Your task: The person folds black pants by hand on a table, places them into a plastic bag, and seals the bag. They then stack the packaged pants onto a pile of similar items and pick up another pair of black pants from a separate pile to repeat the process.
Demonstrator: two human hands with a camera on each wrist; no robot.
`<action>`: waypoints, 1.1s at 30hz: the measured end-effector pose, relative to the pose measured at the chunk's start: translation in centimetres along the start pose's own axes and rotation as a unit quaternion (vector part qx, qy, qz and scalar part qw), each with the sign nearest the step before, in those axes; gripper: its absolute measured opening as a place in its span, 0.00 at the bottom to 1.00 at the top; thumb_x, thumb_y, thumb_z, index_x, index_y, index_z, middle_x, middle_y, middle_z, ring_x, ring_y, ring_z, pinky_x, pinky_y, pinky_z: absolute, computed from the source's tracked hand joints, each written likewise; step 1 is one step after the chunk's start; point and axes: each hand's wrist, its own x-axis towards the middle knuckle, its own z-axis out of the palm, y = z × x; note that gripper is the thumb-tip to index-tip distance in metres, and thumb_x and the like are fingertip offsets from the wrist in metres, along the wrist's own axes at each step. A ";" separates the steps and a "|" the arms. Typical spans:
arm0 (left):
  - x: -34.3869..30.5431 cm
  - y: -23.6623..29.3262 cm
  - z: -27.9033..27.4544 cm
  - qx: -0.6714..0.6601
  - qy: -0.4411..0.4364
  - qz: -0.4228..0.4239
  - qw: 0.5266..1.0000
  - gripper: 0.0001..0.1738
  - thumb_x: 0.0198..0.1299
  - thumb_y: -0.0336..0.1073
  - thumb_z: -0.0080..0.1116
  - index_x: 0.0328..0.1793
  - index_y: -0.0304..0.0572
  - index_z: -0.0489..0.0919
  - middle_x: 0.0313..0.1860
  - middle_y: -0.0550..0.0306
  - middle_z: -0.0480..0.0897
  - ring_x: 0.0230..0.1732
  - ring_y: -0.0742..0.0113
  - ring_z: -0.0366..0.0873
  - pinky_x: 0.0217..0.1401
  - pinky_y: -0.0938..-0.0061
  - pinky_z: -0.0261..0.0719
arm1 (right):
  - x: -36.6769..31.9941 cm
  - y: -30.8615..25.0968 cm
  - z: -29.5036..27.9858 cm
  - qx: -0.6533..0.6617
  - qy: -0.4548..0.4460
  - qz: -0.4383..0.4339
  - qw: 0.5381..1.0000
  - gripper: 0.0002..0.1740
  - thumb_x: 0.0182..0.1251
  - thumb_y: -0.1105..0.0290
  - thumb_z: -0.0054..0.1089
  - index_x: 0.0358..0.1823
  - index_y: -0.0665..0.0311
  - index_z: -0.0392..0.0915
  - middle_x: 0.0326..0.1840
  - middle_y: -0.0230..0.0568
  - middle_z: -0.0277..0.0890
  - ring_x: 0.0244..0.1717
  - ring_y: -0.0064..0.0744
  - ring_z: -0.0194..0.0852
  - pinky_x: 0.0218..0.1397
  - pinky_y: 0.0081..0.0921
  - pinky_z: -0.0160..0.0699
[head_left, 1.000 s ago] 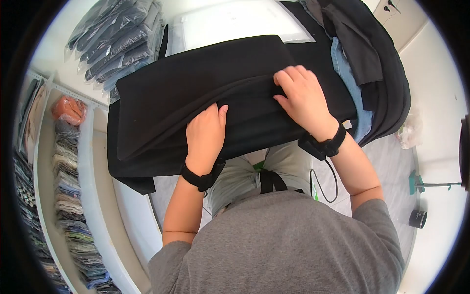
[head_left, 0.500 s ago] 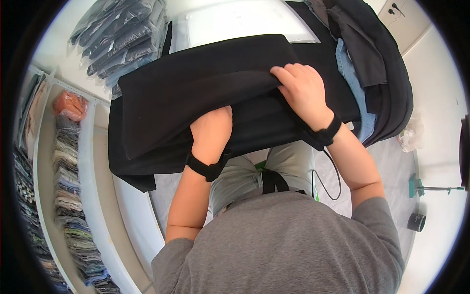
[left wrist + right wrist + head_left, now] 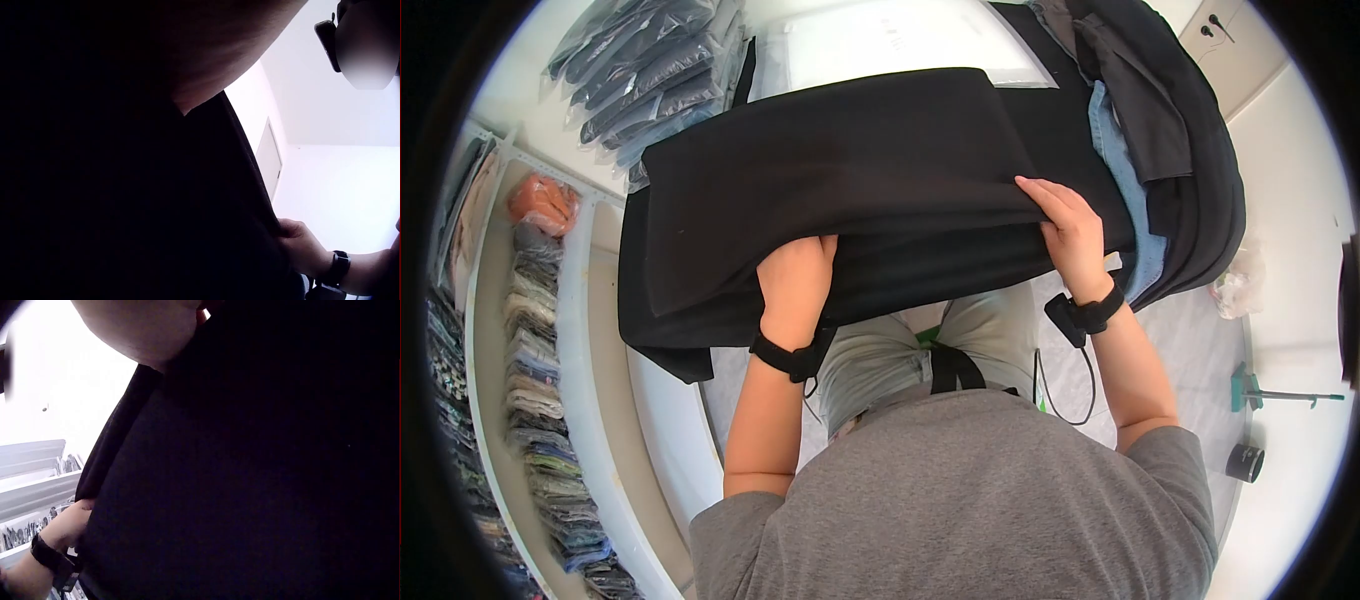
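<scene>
A black folded garment (image 3: pixel 830 150) lies across the table, its near edge lifted toward the person. At the right end of that edge the right hand (image 3: pixel 1072 228) pinches the cloth, fingers on top and thumb below. My left hand (image 3: pixel 797 285) reaches under the raised edge nearer the left end. The cloth hides its fingers, so I cannot tell whether they grip. In the right wrist view the left hand (image 3: pixel 69 526) meets the edge from beneath, and dark cloth (image 3: pixel 250 487) fills most of the picture. The left wrist view shows the right hand (image 3: pixel 303 247) holding the edge.
Clear plastic sheets (image 3: pixel 890 45) lie behind the garment. At the back left is a pile of bagged clothes (image 3: pixel 650 70). Blue denim (image 3: pixel 1115 170) and dark clothes (image 3: pixel 1150 110) lie at the right end. Shelves (image 3: pixel 605 330) of packed clothes line the left side.
The right hand has moved right and toward the person, drawing the garment's edge straighter. My left hand slid its fingers under the cloth, then shifted left.
</scene>
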 end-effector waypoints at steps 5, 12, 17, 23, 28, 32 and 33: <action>-0.2 -0.2 0.7 -0.001 0.045 -0.002 0.999 0.12 0.56 0.40 0.62 0.36 0.36 0.83 0.28 0.48 0.83 0.28 0.51 0.81 0.32 0.64 0.80 | -0.8 -3.4 0.0 -0.189 0.026 0.059 0.980 0.30 0.43 0.83 0.55 0.53 0.57 0.80 0.61 0.43 0.73 0.66 0.44 0.66 0.69 0.45 0.61; -0.5 -0.1 0.7 -0.006 0.001 -0.035 0.999 0.13 0.55 0.40 0.63 0.37 0.37 0.84 0.31 0.46 0.83 0.30 0.50 0.82 0.34 0.63 0.79 | 5.1 -11.6 2.2 0.036 -0.002 -0.089 0.995 0.28 0.48 0.81 0.55 0.56 0.61 0.72 0.61 0.44 0.69 0.66 0.43 0.65 0.69 0.47 0.57; -1.8 -1.7 -0.1 -0.024 -0.032 -0.026 0.999 0.17 0.56 0.43 0.62 0.44 0.37 0.83 0.40 0.45 0.83 0.40 0.46 0.81 0.46 0.57 0.78 | 4.0 -11.4 5.6 0.051 -0.040 -0.133 0.989 0.30 0.52 0.79 0.55 0.61 0.53 0.73 0.58 0.38 0.75 0.61 0.40 0.71 0.64 0.39 0.64; -5.0 -8.8 -3.0 0.135 0.029 -0.087 0.987 0.27 0.60 0.49 0.57 0.59 0.36 0.77 0.64 0.42 0.73 0.67 0.41 0.66 0.68 0.40 0.56 | 3.3 -11.4 4.4 -0.018 -0.091 -0.135 0.986 0.34 0.55 0.78 0.54 0.64 0.39 0.72 0.69 0.39 0.65 0.67 0.50 0.63 0.69 0.52 0.58; -8.6 -17.8 -6.7 -0.021 0.145 -0.373 0.916 0.21 0.69 0.40 0.44 0.60 0.32 0.75 0.61 0.39 0.75 0.62 0.45 0.71 0.66 0.63 0.66 | 3.7 -11.9 3.8 -0.014 -0.113 -0.141 0.984 0.35 0.55 0.79 0.54 0.65 0.39 0.71 0.68 0.39 0.65 0.67 0.51 0.63 0.68 0.53 0.57; -6.8 -17.6 -8.8 -0.112 0.113 -0.364 0.918 0.27 0.69 0.49 0.46 0.61 0.31 0.74 0.58 0.39 0.77 0.60 0.48 0.74 0.63 0.63 0.69 | 4.0 -12.6 3.5 -0.029 -0.133 -0.148 0.979 0.33 0.57 0.74 0.57 0.66 0.40 0.70 0.70 0.38 0.63 0.68 0.51 0.60 0.69 0.55 0.56; -5.9 -17.5 -9.0 -0.114 0.114 -0.364 0.917 0.27 0.69 0.49 0.46 0.61 0.31 0.74 0.58 0.39 0.77 0.60 0.48 0.74 0.63 0.63 0.69 | 4.0 -12.7 3.4 -0.041 -0.142 -0.155 0.977 0.31 0.58 0.71 0.59 0.66 0.41 0.70 0.71 0.38 0.61 0.69 0.50 0.59 0.69 0.54 0.56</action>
